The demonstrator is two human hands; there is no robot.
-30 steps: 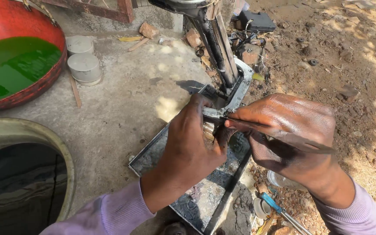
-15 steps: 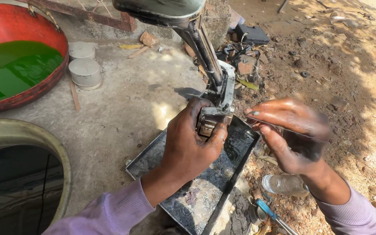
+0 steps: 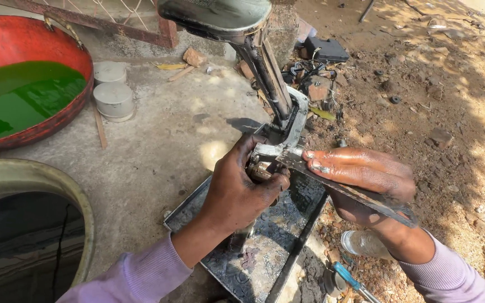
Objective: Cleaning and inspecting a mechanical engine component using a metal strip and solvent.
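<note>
Metal part: a small round brass-coloured fitting [image 3: 260,170] at the lower end of a greasy metal frame [image 3: 276,90] is enclosed by the left hand, directly over the tray.
Left hand: the left hand [image 3: 239,191] is closed around the fitting, fingers curled over it, the thumb side turned toward the flat bar.
Right hand: the right hand [image 3: 360,174] is laid flat along a long dark flat bar [image 3: 360,196], fingers stretched out on top and the thumb hidden beneath; the bar is gripped, its tip brought up against the fitting just beside the left fingers.
Tray: a shallow rectangular metal tray [image 3: 296,235], stained with oily residue, is seen beneath both hands.
Beyond the left hand: two pale round tins [image 3: 113,101] are set on the concrete slab [image 3: 158,146], and a red basin [image 3: 23,39] with green liquid lies further out.
Below the right wrist: a clear plastic bottle [image 3: 363,244] and a blue-handled tool [image 3: 346,278] are lying on the dirt.
</note>
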